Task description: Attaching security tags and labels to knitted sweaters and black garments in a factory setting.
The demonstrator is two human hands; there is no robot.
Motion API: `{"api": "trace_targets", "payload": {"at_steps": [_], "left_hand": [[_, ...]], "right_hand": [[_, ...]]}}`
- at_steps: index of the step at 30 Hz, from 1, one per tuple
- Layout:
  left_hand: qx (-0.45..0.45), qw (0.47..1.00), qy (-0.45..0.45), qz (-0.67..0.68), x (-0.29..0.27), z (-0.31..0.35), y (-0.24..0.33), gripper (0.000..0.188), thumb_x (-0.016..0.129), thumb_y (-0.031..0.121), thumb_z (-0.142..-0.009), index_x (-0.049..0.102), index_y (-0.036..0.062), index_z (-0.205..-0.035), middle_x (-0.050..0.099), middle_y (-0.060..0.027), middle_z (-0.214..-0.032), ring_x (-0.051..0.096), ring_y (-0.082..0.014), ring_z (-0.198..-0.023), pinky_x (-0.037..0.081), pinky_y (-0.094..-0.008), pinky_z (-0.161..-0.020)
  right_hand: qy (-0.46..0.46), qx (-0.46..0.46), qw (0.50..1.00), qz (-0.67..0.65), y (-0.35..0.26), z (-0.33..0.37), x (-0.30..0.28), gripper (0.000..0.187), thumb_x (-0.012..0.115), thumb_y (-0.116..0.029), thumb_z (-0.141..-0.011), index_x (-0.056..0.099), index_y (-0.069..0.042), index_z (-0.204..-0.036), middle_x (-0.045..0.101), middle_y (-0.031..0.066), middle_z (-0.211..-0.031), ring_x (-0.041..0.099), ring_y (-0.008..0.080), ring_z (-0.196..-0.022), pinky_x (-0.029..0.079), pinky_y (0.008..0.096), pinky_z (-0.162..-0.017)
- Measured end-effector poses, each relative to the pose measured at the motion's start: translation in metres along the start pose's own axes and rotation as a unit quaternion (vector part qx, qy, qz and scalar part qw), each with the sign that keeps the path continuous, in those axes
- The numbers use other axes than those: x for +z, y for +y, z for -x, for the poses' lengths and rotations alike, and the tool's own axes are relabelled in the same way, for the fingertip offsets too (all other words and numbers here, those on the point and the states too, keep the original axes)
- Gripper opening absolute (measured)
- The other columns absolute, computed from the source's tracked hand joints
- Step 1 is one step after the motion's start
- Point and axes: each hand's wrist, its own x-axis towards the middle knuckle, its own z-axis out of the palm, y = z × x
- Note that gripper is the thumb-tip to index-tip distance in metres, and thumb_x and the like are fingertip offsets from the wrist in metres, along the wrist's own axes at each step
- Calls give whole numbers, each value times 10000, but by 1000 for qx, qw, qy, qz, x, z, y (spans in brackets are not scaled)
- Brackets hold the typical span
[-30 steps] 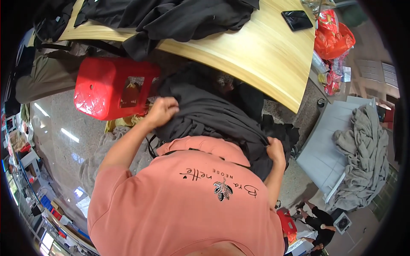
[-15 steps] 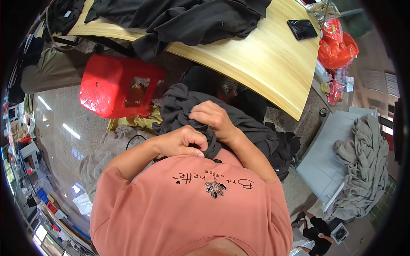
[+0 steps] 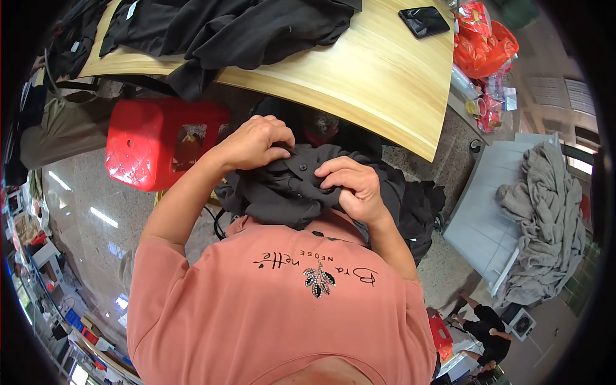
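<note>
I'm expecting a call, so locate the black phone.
In the head view, the black phone lies upper right, on the wood-grain table, just left of the red bag.

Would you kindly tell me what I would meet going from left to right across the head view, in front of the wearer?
Red stool, left hand, right hand, black phone, bunched grey cloth. Both hands hold the dark buttoned garment.

The dark garment [image 3: 276, 192] hides the lap beneath it, and black cloth [image 3: 276, 35] on the table [image 3: 378, 77] is cut off by the top edge. What the distant person [image 3: 489, 330] (tiny, at lower right) is doing is too small to tell; far-left clutter [image 3: 40, 247] is blurred.
</note>
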Motion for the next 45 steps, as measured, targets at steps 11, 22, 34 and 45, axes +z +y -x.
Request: {"api": "trace_targets", "payload": {"at_steps": [11, 22, 34, 45], "left_hand": [[38, 974, 213, -60, 14, -11, 39, 73, 597, 4, -700, 596, 8, -773, 555, -134, -671, 556, -314, -633, 445, -354, -557], [-57, 956, 194, 213, 26, -11, 79, 37, 578, 14, -781, 573, -21, -769, 554, -5, -655, 470, -45, -617, 391, -197, -556], [-174, 957, 113, 205, 26, 3, 34, 83, 652, 23, -657, 579, -10, -678, 522, 22, -590, 461, -52, -579, 364, -201, -536], [-162, 781, 74, 598, 23, 23, 40, 154, 674, 42, -590, 610, -6, -721, 585, -66, -734, 546, -151, -697, 416, -231, -644]], "right_hand": [[104, 9, 925, 366, 21, -17, 26, 257, 674, -102, -565, 512, -51, -758, 497, 107, -729, 506, 288, -691, 407, 369, -594], [175, -23, 948, 264, 23, -11, 30, 287, 611, -84, -607, 511, -58, -874, 512, 100, -853, 500, 257, -822, 344, 355, -717], [237, 48, 970, -20, 9, 9, 9, 172, 518, 60, -758, 580, 1, -907, 602, 94, -826, 587, 163, -745, 450, 238, -669], [132, 45, 990, -26, 9, 11, -1, 138, 572, 42, -731, 590, -1, -861, 592, 112, -774, 590, 218, -679, 458, 266, -606]]}}
